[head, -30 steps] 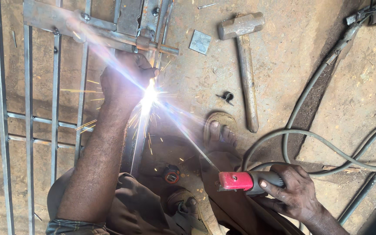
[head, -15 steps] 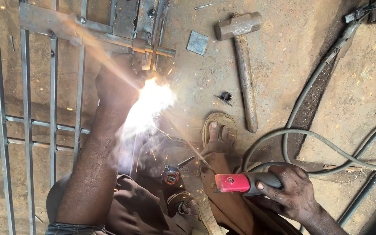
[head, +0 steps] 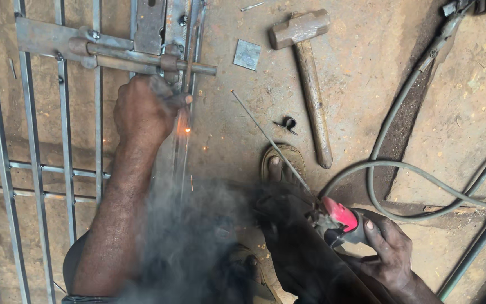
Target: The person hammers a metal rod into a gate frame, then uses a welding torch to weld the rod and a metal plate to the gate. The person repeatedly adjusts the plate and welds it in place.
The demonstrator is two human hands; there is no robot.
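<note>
Metal: my grey steel gate [head: 29, 169] lies flat on the dirt floor, and I tell every place from it.
Left hand: my left hand [head: 142, 110] is closed in a fist, pressing on an upright bar [head: 182, 141] at the gate's right edge, just under the sliding bolt [head: 136, 56].
Right hand: my right hand [head: 386, 250] is wrapped tight around the welding holder [head: 344, 219] with the red tip, off to the right of the gate and well apart from my left hand.
Rod: a thin welding rod [head: 268, 141] sticks out of the holder and points up and left toward the gate, but its tip is not touching the gate.
Hot spot: a small orange glow [head: 185, 129] and a few sparks sit on the bar beside my left hand. Grey smoke [head: 198, 236] floats below it.
How far: I think this one spot is joined, since it glows and the rod is off it. I cannot tell how many more spots are left.
Other things: a hammer [head: 307, 73] and a small square plate [head: 247, 54] lie right of the gate. A grey cable [head: 400, 166] curls farther right.
</note>
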